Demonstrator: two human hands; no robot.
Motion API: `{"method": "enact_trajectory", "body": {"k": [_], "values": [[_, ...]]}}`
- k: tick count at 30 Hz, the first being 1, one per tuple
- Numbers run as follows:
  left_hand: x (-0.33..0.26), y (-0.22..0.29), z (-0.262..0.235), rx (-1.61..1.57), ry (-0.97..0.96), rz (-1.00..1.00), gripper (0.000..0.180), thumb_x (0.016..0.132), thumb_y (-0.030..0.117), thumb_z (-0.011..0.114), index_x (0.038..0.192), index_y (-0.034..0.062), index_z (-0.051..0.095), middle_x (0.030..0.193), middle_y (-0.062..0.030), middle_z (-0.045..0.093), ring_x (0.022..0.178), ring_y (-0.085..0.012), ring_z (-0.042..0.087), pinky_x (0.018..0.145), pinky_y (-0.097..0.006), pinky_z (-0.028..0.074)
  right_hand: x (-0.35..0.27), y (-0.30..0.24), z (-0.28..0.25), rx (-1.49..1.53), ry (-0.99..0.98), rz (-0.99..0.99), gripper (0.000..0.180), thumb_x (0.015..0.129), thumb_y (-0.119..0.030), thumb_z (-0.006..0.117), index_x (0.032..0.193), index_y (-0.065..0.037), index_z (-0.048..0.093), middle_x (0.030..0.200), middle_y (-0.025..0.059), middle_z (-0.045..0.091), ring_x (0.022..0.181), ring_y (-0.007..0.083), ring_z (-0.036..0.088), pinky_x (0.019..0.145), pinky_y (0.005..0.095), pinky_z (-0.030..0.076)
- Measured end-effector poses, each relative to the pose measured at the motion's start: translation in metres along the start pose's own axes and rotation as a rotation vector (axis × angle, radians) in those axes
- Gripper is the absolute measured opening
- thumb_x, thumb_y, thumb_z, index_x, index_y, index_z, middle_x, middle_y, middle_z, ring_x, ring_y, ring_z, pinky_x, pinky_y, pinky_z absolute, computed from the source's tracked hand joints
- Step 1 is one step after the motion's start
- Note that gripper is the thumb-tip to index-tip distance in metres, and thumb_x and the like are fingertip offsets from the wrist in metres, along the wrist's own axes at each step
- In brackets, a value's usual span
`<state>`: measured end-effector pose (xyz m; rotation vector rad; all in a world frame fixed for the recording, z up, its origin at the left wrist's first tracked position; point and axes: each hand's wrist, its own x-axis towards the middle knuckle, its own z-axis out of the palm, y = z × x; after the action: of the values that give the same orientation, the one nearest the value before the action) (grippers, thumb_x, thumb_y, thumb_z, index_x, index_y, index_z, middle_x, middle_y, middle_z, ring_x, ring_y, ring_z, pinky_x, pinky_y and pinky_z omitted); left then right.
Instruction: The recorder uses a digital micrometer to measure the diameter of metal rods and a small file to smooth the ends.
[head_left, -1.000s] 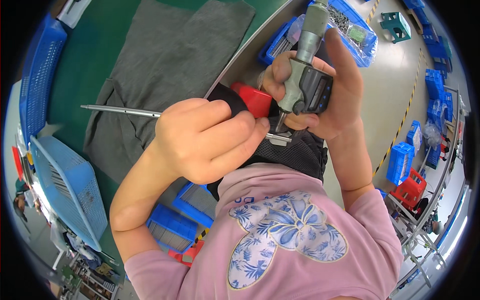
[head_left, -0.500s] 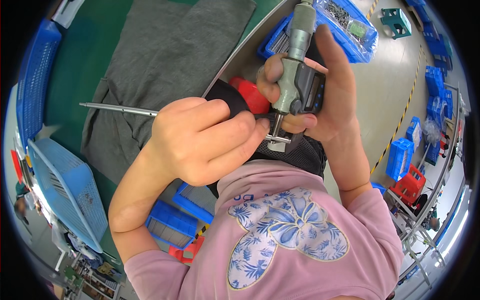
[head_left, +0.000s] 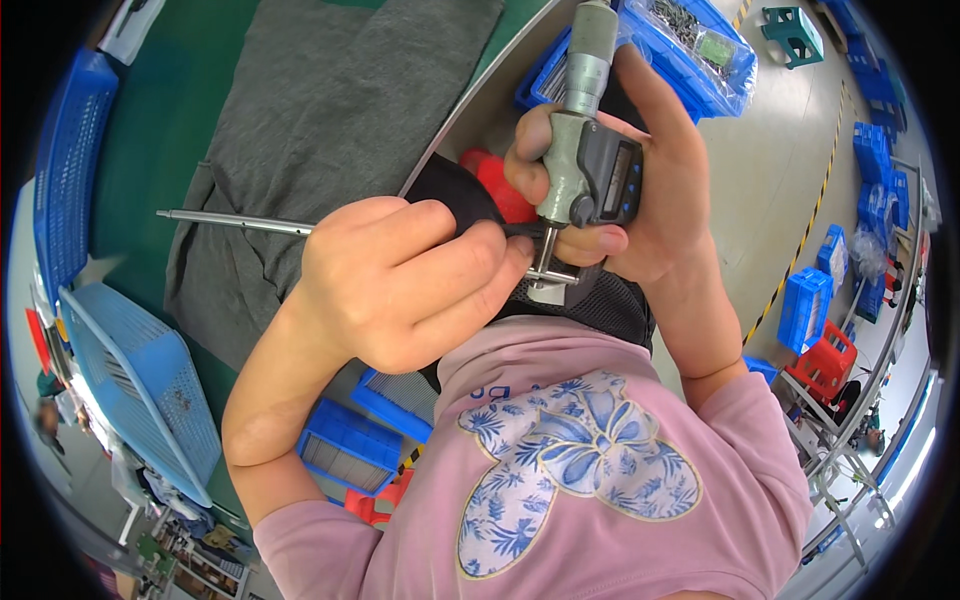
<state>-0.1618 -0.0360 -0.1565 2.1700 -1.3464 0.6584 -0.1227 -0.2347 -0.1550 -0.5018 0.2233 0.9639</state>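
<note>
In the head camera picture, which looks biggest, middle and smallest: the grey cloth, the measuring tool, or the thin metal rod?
1. Grey cloth, biggest by far.
2. Measuring tool in the right hand; it is nearer the camera, so it may look oversized.
3. Thin metal rod held by the left hand, partly hidden.

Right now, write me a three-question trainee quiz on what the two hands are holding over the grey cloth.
1. True or false: the right hand holds the grey digital micrometer with a black display body.
2. Multiple choice: the long thin metal rod held in the left hand points toward
A. the picture's left, over the grey cloth mat
B. the picture's right, over the floor
C. straight down at the pink shirt
3. Fill in: the bench top around the mat is ____ in colour.

Key: 1 true; 2 A; 3 green.
</note>
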Motion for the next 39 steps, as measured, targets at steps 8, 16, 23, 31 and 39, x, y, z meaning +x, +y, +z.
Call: {"method": "enact_trajectory", "body": {"k": [8, 16, 23, 31, 39], "values": [[0.000, 0.001, -0.002, -0.006, -0.011, -0.014, 0.023, 0.060, 0.006, 0.064, 0.082, 0.0028, 0.066, 0.071, -0.0050, 0.061, 0.050, -0.0142, 0.048, 0.039, -0.024, 0.034, 0.000, 0.002, -0.001, -0.005, 0.014, -0.015, 0.074, 0.089, -0.061, 0.025, 0.100, 0.007, 0.053, 0.083, 0.0199, 0.053, 0.034, 0.0153, 0.038, 0.029, 0.0234, 0.034], [0.001, 0.002, -0.005, 0.009, -0.049, -0.013, 0.023, 0.060, 0.006, 0.063, 0.083, 0.0034, 0.066, 0.072, -0.0048, 0.062, 0.051, -0.0146, 0.050, 0.040, -0.025, 0.035, 0.000, 0.004, -0.002, 0.029, -0.025, -0.036, 0.075, 0.089, -0.061, 0.025, 0.098, 0.008, 0.053, 0.082, 0.0197, 0.053, 0.034, 0.0156, 0.037, 0.030, 0.0235, 0.035], [0.001, 0.001, -0.004, 0.002, -0.049, -0.015, 0.023, 0.060, 0.004, 0.063, 0.083, 0.0036, 0.066, 0.072, -0.0046, 0.061, 0.052, -0.0148, 0.051, 0.040, -0.025, 0.036, 0.001, 0.005, -0.004, 0.058, -0.018, -0.039, 0.076, 0.089, -0.061, 0.026, 0.096, 0.009, 0.054, 0.081, 0.0193, 0.054, 0.034, 0.0161, 0.038, 0.030, 0.0235, 0.035], [-0.002, -0.003, -0.001, 0.029, -0.003, 0.025, 0.032, 0.046, 0.013, 0.058, 0.076, 0.0040, 0.067, 0.070, -0.0023, 0.058, 0.050, -0.0105, 0.045, 0.039, -0.022, 0.032, 0.004, 0.010, 0.001, 0.165, 0.045, -0.012, 0.078, 0.087, -0.064, 0.029, 0.090, 0.008, 0.059, 0.077, 0.0215, 0.059, 0.035, 0.0190, 0.044, 0.030, 0.0243, 0.036], [-0.002, -0.001, -0.005, 0.033, -0.017, 0.012, 0.031, 0.048, 0.012, 0.059, 0.077, 0.0046, 0.067, 0.071, -0.0018, 0.059, 0.051, -0.0107, 0.046, 0.040, -0.022, 0.033, 0.001, 0.006, -0.004, 0.057, -0.156, -0.035, 0.056, 0.081, -0.030, 0.037, 0.111, 0.017, 0.049, 0.088, 0.0262, 0.060, 0.043, 0.0256, 0.054, 0.041, 0.0284, 0.048]]}}
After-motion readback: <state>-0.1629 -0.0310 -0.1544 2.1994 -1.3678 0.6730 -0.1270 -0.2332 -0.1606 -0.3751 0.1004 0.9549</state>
